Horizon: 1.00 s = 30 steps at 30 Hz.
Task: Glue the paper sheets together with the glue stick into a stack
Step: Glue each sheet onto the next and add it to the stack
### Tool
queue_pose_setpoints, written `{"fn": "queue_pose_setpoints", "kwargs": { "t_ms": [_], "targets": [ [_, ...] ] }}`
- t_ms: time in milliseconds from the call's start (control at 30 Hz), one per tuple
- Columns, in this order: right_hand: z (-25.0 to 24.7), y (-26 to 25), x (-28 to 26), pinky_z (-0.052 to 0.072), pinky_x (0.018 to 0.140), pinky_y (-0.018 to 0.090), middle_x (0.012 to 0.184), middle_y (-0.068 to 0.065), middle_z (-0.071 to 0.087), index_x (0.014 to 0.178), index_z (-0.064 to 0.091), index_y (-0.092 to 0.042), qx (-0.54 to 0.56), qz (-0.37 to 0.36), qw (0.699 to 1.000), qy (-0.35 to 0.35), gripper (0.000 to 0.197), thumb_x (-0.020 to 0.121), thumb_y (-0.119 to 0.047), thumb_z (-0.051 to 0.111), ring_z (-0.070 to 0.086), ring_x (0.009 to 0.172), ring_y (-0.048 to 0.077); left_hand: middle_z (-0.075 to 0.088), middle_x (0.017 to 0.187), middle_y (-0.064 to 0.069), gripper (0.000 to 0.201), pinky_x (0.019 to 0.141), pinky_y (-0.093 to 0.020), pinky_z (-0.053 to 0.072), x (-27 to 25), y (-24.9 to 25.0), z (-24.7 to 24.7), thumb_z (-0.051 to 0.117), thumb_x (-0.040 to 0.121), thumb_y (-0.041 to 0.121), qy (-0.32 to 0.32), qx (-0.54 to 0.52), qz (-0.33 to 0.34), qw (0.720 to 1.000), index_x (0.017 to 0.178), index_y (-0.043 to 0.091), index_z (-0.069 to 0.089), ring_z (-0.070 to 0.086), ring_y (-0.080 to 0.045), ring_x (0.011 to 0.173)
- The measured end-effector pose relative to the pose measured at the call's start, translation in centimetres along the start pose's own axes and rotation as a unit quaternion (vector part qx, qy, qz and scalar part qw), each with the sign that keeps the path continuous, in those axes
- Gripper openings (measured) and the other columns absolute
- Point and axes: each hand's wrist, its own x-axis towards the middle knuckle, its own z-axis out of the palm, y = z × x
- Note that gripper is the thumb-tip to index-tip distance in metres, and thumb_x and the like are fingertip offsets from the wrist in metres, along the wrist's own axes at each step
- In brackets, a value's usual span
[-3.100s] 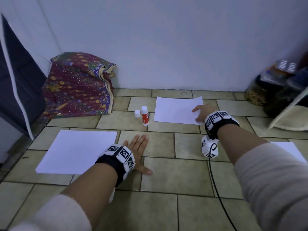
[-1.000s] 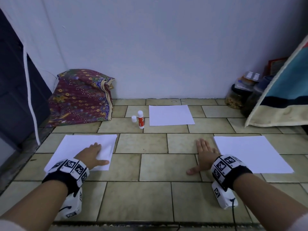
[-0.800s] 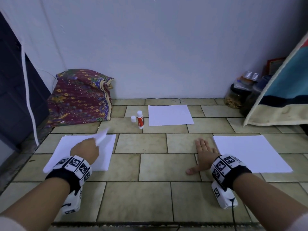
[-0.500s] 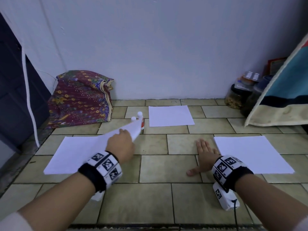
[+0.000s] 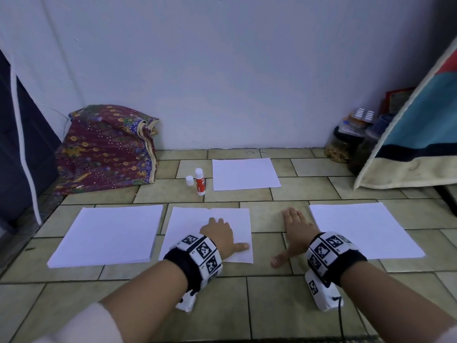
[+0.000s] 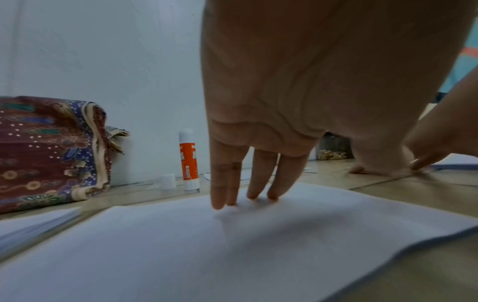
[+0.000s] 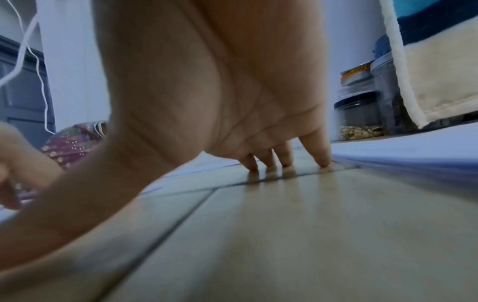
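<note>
Paper sheets lie flat on the tiled floor (image 5: pixel 247 305) in four places. Left stack (image 5: pixel 108 235): long axis running away from the person toward the wall, at the left. Right stack (image 5: pixel 363 230): same alignment, at the right. Centre sheet (image 5: pixel 197 219): a single sheet just beside the left stack, long axis likewise toward the wall; its near right edge shows a slight wave in the left wrist view. Far sheet (image 5: pixel 244 173): near the wall, its wider side across the view. Left hand (image 5: pixel 218 235): fingers straight and spread, fingertips (image 6: pixel 274 196) pressing down on the centre sheet, gripping nothing. Right hand (image 5: pixel 295 231): flat on bare tile between the centre sheet and the right stack, fingers extended, thumb out to the side, holding nothing. Glue stick (image 5: pixel 199 181): upright, uncapped, just left of the far sheet. Cap (image 5: pixel 189 180): upright beside the glue stick.
</note>
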Motion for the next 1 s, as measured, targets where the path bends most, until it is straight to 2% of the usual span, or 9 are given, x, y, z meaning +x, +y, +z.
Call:
{"fn": "queue_pose_setpoints", "kwargs": {
  "t_ms": [67,100,167,300,400,467,633,867,1000],
  "targets": [
    [-1.2,0.0,0.3,0.029,0.113,0.039,0.153,0.009,0.022,0.145,0.021,-0.004,0.013,-0.009,1.000,0.010,0.132,0.047,-0.070,0.079,0.022,0.141,0.026,0.033,0.147,-0.009,0.074,0.102,-0.041,0.042,0.2,-1.1,0.0,0.047,0.093,0.056,-0.015,0.028,0.031,0.999,0.146,0.007,0.028,0.027,-0.029,0.134],
    [-2.0,-0.1,0.4,0.038,0.104,0.037,0.140,0.008,0.038,0.133,0.037,-0.006,0.012,-0.008,1.000,0.021,0.114,0.049,-0.071,0.078,0.038,0.129,0.025,0.031,0.149,-0.008,0.072,0.102,-0.042,0.043,0.3,-1.6,0.0,0.053,0.093,0.047,-0.021,0.043,0.045,0.998,0.148,0.008,0.025,0.026,-0.029,0.135],
    [-3.3,-0.5,0.6,0.046,0.088,0.034,0.117,0.005,0.053,0.109,0.051,-0.010,0.019,-0.002,0.998,0.061,0.090,0.051,-0.075,0.074,0.051,0.108,0.021,0.028,0.152,-0.005,0.073,0.102,-0.041,0.043,0.3,-2.4,0.0,0.058,0.092,0.036,-0.023,0.064,0.064,0.996,0.150,0.011,0.021,0.024,-0.027,0.136],
    [-5.4,-2.7,1.3,0.045,0.088,0.032,0.122,0.003,0.057,0.124,0.054,-0.013,0.168,-0.020,0.971,0.169,0.078,0.070,-0.067,0.069,0.052,0.115,0.019,0.032,0.151,-0.003,0.073,0.106,-0.042,0.036,0.2,-3.4,0.1,0.065,0.086,0.042,0.020,0.057,0.078,0.995,0.147,0.020,0.031,0.022,-0.028,0.136],
    [-6.3,-5.7,2.5,0.043,0.092,0.028,0.125,0.001,0.059,0.122,0.057,-0.013,0.226,-0.075,0.958,0.161,0.060,0.080,-0.054,0.068,0.054,0.115,0.016,0.011,0.158,-0.008,0.085,0.113,-0.059,0.017,0.5,-4.4,0.9,0.066,0.083,0.048,-0.006,-0.012,0.044,0.999,0.151,0.028,0.018,-0.003,-0.037,0.146],
    [-6.6,-8.0,3.6,0.044,0.092,0.028,0.122,0.002,0.061,0.119,0.060,-0.012,0.245,-0.108,0.953,0.141,0.052,0.082,-0.047,0.069,0.056,0.112,0.017,-0.005,0.161,-0.004,0.094,0.111,-0.068,0.015,0.8,-4.9,1.5,0.063,0.084,0.053,-0.038,-0.040,0.022,0.998,0.153,0.030,0.004,-0.009,-0.045,0.144],
    [-7.0,-13.1,6.6,0.044,0.085,0.024,0.119,0.002,0.063,0.119,0.060,-0.017,0.280,-0.131,0.945,0.107,0.046,0.082,-0.041,0.072,0.058,0.107,0.015,-0.022,0.159,0.003,0.106,0.111,-0.067,0.012,1.7,-5.3,2.6,0.055,0.077,0.069,-0.068,-0.032,0.002,0.997,0.152,0.036,-0.012,-0.015,-0.046,0.143],
    [-7.4,-17.2,9.0,0.040,0.078,0.024,0.119,0.005,0.061,0.131,0.053,-0.018,0.329,-0.149,0.925,0.123,0.051,0.084,-0.030,0.071,0.058,0.104,0.019,-0.025,0.158,0.002,0.097,0.110,-0.067,0.015,2.0,-5.7,2.9,0.049,0.086,0.066,-0.077,-0.017,0.018,0.997,0.151,0.035,-0.015,-0.015,-0.049,0.142],
    [-7.5,-17.8,9.4,0.046,0.083,0.030,0.111,0.002,0.065,0.114,0.061,-0.018,0.332,-0.134,0.921,0.152,0.029,0.086,-0.026,0.065,0.061,0.102,0.022,-0.025,0.158,0.002,0.097,0.109,-0.066,0.015,2.1,-5.7,3.0,0.049,0.085,0.067,-0.080,-0.006,0.013,0.997,0.152,0.033,-0.012,-0.015,-0.049,0.141]
  ]
}}
